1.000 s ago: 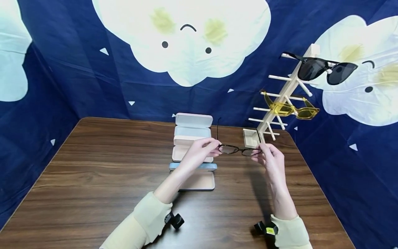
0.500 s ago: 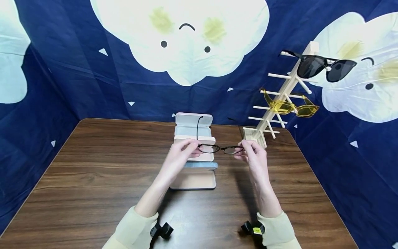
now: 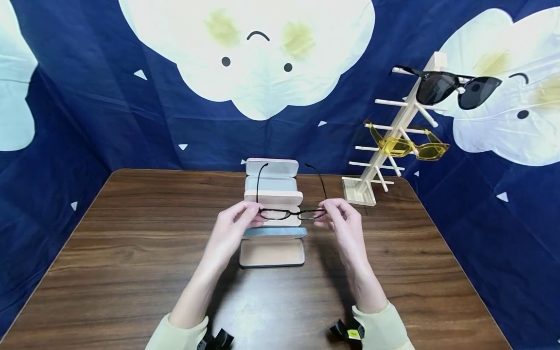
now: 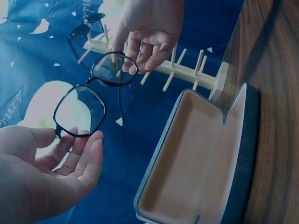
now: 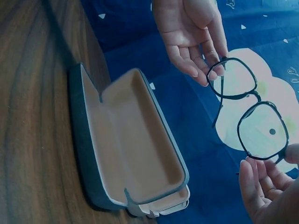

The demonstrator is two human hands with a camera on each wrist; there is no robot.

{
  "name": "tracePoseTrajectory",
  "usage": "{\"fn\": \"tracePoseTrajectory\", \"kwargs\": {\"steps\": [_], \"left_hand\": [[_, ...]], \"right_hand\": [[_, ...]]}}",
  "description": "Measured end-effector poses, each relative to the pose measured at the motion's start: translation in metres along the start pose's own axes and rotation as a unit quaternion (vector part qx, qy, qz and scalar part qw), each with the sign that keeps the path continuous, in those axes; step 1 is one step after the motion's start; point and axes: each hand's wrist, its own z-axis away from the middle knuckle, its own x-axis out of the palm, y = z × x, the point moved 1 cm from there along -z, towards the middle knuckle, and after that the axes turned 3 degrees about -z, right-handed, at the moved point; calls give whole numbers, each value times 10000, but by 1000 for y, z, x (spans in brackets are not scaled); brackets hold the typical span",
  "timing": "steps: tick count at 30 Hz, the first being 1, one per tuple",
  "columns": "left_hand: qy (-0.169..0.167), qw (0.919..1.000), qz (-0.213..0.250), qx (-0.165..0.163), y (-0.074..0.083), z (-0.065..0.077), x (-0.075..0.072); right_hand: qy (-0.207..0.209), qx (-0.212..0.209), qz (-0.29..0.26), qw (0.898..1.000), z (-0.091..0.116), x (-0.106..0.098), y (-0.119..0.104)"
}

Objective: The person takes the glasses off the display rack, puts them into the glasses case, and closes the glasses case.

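Black-framed eyeglasses [image 3: 292, 214] with clear lenses are held up level between both hands, temples unfolded and pointing away. My left hand [image 3: 232, 228] pinches the left end of the frame by its hinge. At the opposite hinge, my right hand [image 3: 345, 228] pinches with thumb and fingers. Below the glasses lies the nearest glasses case [image 3: 272, 253], blue outside and beige inside, standing open. In the left wrist view the eyeglasses [image 4: 98, 93] hang beside that case [image 4: 182, 154]. The right wrist view shows the same eyeglasses [image 5: 247, 107] and the case's beige lining [image 5: 140, 140].
Behind the near case, pale open glasses cases [image 3: 271, 184] line up toward the back edge. A wooden peg stand [image 3: 359, 192] at the back right carries black sunglasses [image 3: 457, 90] and yellow-framed glasses [image 3: 413, 147]. Blue cloth [image 3: 197, 126] backs the wooden table [image 3: 131, 253].
Both hands have carried the eyeglasses leftward, from in front of the stand to over the row of cases. The stand and cases have stayed in place.
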Motion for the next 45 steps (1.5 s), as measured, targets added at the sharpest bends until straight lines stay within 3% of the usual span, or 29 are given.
{"fn": "tracePoseTrajectory", "kwargs": {"steps": [5, 10, 13, 29, 45], "left_hand": [[250, 9996, -91, -135, -5, 11, -6], [342, 9992, 17, 218, -2, 16, -8], [324, 9988, 44, 354, 0, 17, -8], [349, 9981, -239, 452, -5, 18, -8], [892, 9936, -595, 353, -7, 21, -5]], "right_hand": [[-239, 79, -4, 9997, 8, 5, 2], [-330, -8, -45, 9994, 11, 7, 1], [-325, -56, -61, 9994, 12, 6, -1], [-425, -44, -49, 9991, 14, 3, 2], [-568, 10, -102, 9983, 14, 5, 7]]}}
